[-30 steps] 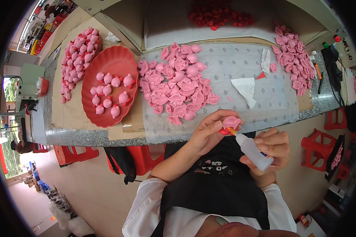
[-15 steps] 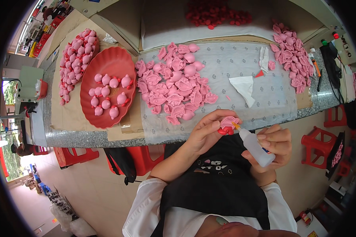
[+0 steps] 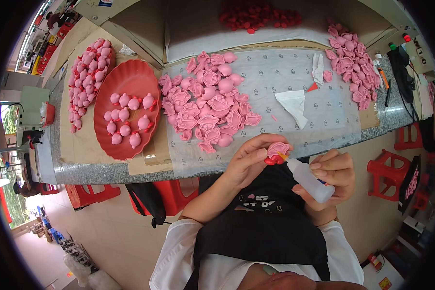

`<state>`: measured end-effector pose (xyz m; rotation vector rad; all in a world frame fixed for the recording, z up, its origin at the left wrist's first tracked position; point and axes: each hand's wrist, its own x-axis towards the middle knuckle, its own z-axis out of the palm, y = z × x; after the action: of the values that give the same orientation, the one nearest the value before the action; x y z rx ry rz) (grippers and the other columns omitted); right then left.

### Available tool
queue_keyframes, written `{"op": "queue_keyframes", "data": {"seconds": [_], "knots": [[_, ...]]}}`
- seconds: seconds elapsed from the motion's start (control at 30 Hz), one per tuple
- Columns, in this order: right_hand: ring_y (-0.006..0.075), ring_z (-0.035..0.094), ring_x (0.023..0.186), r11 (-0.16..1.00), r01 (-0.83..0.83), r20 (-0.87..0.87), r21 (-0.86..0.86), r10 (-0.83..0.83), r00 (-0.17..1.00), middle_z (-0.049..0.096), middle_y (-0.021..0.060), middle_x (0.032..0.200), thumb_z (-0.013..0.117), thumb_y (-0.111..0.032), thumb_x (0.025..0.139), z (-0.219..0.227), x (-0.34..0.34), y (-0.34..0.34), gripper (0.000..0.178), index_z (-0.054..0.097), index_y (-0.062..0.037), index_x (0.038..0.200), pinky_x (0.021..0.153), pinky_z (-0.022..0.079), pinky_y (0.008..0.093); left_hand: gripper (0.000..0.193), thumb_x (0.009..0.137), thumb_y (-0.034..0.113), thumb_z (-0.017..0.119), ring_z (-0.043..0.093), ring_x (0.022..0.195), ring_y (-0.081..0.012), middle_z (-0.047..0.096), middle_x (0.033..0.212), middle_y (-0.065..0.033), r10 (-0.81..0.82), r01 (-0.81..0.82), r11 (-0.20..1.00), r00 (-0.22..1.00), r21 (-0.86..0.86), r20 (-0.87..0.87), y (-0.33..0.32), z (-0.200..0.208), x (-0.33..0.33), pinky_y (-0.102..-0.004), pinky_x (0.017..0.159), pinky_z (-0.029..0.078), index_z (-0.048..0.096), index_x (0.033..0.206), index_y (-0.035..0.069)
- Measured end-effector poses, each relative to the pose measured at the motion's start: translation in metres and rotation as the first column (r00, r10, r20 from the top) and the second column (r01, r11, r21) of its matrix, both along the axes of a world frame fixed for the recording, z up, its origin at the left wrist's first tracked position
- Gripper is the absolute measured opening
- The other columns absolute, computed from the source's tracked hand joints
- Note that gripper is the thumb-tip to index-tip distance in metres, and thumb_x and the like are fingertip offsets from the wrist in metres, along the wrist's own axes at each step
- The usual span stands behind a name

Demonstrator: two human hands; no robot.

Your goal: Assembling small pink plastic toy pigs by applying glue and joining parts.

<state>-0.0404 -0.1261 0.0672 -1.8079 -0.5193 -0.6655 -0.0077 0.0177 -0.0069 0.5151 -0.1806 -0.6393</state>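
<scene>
head view: hands just off the counter edge [image 3: 130, 166]
left hand [image 3: 249, 162]: closed on pink piece [image 3: 277, 151]
right hand [image 3: 331, 176]: wrapped round glue bottle [image 3: 310, 180], tip touching piece
open room: clear sheet [image 3: 333, 108] right of pink heap [image 3: 205, 104]

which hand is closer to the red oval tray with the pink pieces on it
Left. The left hand holds a small pink and red piece just off the counter edge, right of the red tray. The right hand, gripping the white squeeze bottle, is farther right.
</scene>
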Motion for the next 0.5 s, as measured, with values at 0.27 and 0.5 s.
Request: {"op": "queue_keyframes", "data": {"seconds": [0.27,0.5], "knots": [[0.0119,0.044,0.058,0.992,0.123,0.002,0.006,-0.123,0.992,0.044,0.0054,0.073,0.076,-0.012,0.053,-0.0014,-0.0004,-0.0024,0.039,0.047,-0.0056,0.079,0.052,0.039,0.0218,0.042,0.074,0.025,0.051,0.046,0.1,-0.026,0.048,0.104,-0.0193,-0.004,0.004,1.0,1.0,0.007,-0.008,0.0011,0.0006,0.0017,-0.0359,0.088,0.032,0.044,0.107,0.0],[0.012,0.042,0.057,0.991,0.134,-0.004,0.022,-0.134,0.991,0.044,0.0054,0.072,0.075,-0.011,0.052,-0.0003,-0.0004,-0.0052,0.038,0.047,-0.0057,0.078,0.051,0.037,0.0214,0.042,0.075,0.023,0.051,0.045,0.101,-0.0259,0.047,0.106,-0.0205,0.007,-0.007,1.0,1.0,-0.003,0.02,0.0006,0.0007,0.002,-0.0366,0.088,0.032,0.043,0.108,-0.001]]}}
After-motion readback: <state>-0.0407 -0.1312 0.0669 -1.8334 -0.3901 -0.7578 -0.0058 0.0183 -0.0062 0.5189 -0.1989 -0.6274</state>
